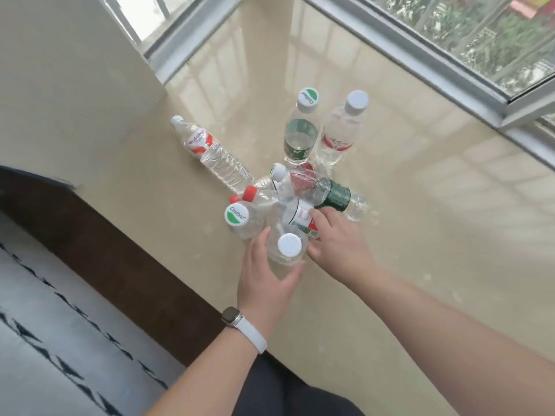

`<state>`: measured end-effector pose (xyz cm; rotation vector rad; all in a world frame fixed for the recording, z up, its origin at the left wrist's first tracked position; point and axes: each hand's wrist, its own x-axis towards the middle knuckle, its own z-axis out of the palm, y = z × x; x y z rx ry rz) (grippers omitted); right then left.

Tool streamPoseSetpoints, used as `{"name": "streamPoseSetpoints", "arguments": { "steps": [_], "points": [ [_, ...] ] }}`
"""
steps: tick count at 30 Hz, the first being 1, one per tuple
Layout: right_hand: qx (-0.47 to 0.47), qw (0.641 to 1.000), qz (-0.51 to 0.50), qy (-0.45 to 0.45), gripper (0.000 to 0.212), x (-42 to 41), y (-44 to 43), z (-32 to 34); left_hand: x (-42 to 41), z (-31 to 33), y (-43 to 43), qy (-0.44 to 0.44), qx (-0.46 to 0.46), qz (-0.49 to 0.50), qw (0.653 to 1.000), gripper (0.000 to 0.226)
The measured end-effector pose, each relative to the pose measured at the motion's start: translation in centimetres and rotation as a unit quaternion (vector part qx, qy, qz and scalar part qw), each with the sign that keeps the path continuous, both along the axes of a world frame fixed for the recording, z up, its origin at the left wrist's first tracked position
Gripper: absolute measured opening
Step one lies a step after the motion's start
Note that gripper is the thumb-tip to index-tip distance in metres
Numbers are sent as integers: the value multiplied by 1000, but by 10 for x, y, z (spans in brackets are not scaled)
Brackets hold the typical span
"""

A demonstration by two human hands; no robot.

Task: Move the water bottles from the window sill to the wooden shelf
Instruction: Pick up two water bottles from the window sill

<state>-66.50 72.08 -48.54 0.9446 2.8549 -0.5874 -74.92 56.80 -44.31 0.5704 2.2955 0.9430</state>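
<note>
Both hands (267, 274) (336, 244) cupping white-capped bottle (289, 246)

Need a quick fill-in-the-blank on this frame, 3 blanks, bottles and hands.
1. The left hand wraps a bottle whose cap is plain ____.
2. The wrist with the watch belongs to the ____ hand.
3. The two bottles nearest the window, the green-label bottle and the red-label bottle, are ____, while the bottle at the far left lies on its side.

Missing words: white; left; upright
</note>
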Motion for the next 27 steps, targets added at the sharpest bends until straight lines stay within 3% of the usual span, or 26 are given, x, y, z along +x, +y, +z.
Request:
{"name": "streamPoseSetpoints", "arguments": {
  "steps": [5, 13, 22, 27],
  "points": [
    [51, 997, -59, 29, 68, -12, -9, -18, 0, 0, 2, -13, 22, 35, 999, 79],
    [65, 993, -86, 56, 64, -14, -11, -22, -1, 8, -1, -59, 53, 60, 995, 75],
    [-4, 994, -97, 48, 59, 4, -7, -12, -2, 22, -15, -78, 54, 44, 995, 75],
    [-70, 981, -128, 128, 60, 19, -17, 5, 2, 37, -20, -75, 48, 19, 996, 75]
  ]
}}
